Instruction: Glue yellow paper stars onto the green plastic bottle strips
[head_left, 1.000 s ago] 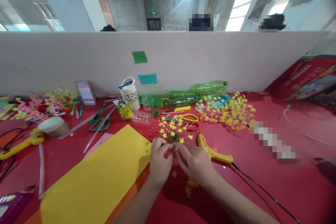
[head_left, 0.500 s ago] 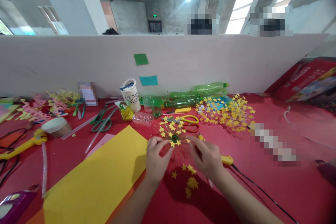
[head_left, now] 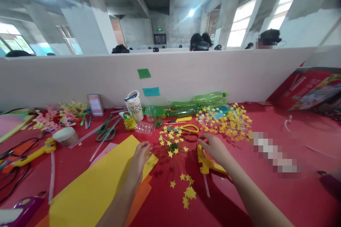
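Observation:
Between my hands stands a star spray [head_left: 173, 147], with a green centre and thin clear strips tipped with yellow stars. My left hand [head_left: 141, 156] is off to its left, over the yellow paper [head_left: 98, 184], fingers loosely bent and apart, holding nothing. To the right, my right hand [head_left: 213, 146] hovers above a yellow glue gun [head_left: 204, 163], fingers loosely apart; no grip on the gun shows. A clear glue stick juts from the gun's rear. Loose yellow paper stars [head_left: 190, 193] lie on the red table [head_left: 162, 198] in front of the spray.
Behind are yellow-handled scissors [head_left: 190, 127], green plastic bottles [head_left: 210, 97], a white cup [head_left: 134, 108] and a larger star cluster [head_left: 234, 122]. At left lie green scissors [head_left: 106, 134] and another glue gun [head_left: 34, 154]. A white partition [head_left: 213, 71] borders the back.
Both hands have let go of the star spray and drawn apart, left hand leftward, right hand rightward over the glue gun. The camera view has tilted up slightly.

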Tool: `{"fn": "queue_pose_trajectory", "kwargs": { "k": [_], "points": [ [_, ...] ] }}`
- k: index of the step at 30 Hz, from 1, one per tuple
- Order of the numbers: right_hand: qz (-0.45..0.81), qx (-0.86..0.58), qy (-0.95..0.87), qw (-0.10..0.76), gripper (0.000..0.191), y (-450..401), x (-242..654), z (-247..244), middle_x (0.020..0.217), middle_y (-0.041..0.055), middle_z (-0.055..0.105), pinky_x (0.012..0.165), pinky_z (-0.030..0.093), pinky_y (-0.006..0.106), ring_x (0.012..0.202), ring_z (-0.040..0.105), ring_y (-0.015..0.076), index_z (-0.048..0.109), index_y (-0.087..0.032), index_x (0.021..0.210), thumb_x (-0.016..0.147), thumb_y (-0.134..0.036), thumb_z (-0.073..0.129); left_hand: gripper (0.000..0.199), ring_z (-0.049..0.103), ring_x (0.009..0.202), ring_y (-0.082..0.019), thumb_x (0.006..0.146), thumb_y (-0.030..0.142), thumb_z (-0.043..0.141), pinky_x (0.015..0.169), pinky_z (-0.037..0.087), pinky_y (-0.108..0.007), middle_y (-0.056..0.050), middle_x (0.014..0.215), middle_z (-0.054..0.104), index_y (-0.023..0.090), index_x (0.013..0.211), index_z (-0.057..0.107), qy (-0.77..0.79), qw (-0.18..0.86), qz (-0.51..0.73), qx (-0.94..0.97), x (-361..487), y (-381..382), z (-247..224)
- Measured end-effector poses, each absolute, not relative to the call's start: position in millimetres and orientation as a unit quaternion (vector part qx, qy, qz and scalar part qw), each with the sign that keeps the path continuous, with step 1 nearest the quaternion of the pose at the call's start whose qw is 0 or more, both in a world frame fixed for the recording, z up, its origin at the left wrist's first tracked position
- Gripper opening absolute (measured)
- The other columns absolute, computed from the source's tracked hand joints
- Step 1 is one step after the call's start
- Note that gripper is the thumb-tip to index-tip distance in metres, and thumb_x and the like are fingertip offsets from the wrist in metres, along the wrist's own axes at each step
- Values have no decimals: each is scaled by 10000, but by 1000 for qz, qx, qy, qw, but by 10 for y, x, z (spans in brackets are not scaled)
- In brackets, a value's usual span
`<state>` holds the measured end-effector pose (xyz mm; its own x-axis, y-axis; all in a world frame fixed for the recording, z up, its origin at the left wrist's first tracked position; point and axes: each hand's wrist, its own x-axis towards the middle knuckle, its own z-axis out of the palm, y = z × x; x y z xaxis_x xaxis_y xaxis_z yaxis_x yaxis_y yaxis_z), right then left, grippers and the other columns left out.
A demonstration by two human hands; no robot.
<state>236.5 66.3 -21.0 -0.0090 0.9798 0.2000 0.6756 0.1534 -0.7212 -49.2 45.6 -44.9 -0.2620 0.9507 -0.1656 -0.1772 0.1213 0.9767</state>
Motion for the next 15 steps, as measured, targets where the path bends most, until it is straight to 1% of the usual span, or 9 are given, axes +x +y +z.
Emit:
{"fn": "queue_pose_trajectory", "kwargs": {
  "k": [3, 6, 8, 10, 12, 15],
  "points": [
    [282, -594, -665, 353, 250, 775, 2263, -278, 740, 49, 676, 464, 411, 221, 514, 603, 142, 598, -171, 876, 790, -395, 530, 107, 636, 832, -190, 767, 211, 522, 765, 506, -347, -81, 906, 632, 165, 863, 528, 502, 650, 522, 230, -475, 481, -463],
    [347, -580, -645, 358, 282, 891, 2124, -381, 617, 12, 658, 368, 385, 196, 380, 566, 120, 541, -154, 977, 812, -381, 511, 104, 657, 791, -206, 792, 210, 481, 762, 516, -382, -99, 831, 655, 140, 862, 515, 476, 712, 485, 176, -421, 496, -481],
    [382, -569, -632, 362, 253, 945, 2040, -456, 570, -10, 642, 330, 369, 184, 344, 555, 118, 528, -151, 983, 808, -334, 516, 106, 664, 788, -219, 787, 198, 468, 773, 512, -401, -107, 795, 664, 131, 851, 518, 460, 736, 471, 160, -374, 508, -494],
    [405, -559, -621, 370, 181, 970, 1976, -520, 515, -34, 612, 311, 357, 173, 336, 554, 120, 543, -160, 940, 803, -273, 504, 120, 670, 771, -234, 781, 204, 467, 777, 507, -420, -103, 748, 667, 124, 845, 528, 448, 757, 452, 148, -330, 523, -507],
    [424, -548, -612, 381, 114, 973, 1936, -563, 481, -47, 587, 308, 355, 164, 344, 562, 121, 566, -171, 850, 793, -202, 473, 157, 672, 783, -258, 777, 237, 488, 779, 503, -429, -107, 746, 670, 116, 863, 539, 444, 769, 440, 137, -301, 536, -520],
    [444, -536, -596, 401, 153, 971, 1912, -584, 502, -36, 595, 333, 390, 171, 368, 580, 119, 572, -168, 719, 753, -113, 433, 175, 666, 829, -281, 773, 271, 522, 787, 498, -419, -117, 794, 677, 120, 859, 545, 426, 781, 439, 124, -294, 540, -533]
  ]
}}
